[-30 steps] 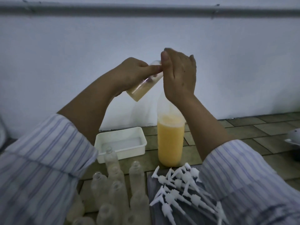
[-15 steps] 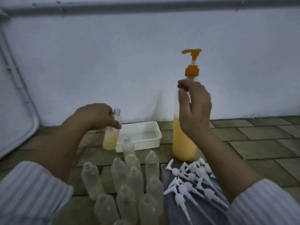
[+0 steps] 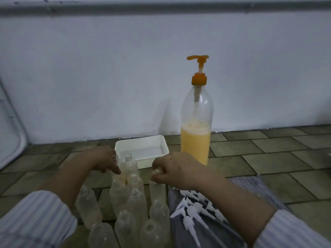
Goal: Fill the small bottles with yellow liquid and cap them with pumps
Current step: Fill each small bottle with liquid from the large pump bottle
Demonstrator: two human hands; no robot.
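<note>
Small bottles [image 3: 125,208] stand clustered upright on the tiled floor [image 3: 268,158] in the near centre, necks uncapped, which we read as a queue kept within easy reach of both hands. At the far edge of the cluster one partly filled bottle [image 3: 117,174], with yellow liquid in its lower part, sits under the left hand [image 3: 103,159]; we see its fingers curled around the bottle's upper part, apparently setting it down among the others. The right hand [image 3: 172,169] hovers low at the cluster's right edge, fingers bent over the neck of another small bottle [image 3: 157,187]; blur prevents us from telling whether it actually pinches that neck or only touches it.

To the right of the bottles, white pumps [image 3: 197,206] lie heaped on a grey cloth [image 3: 250,190], placed, we judge, for quick capping by the right hand. Farther back, the large dispenser bottle [image 3: 196,135], about half full of yellow liquid and fitted with an orange pump head [image 3: 198,68], stands untouched near the wall [image 3: 125,68]. Left of it lies a shallow white tray [image 3: 141,149], likely to catch drips.
</note>
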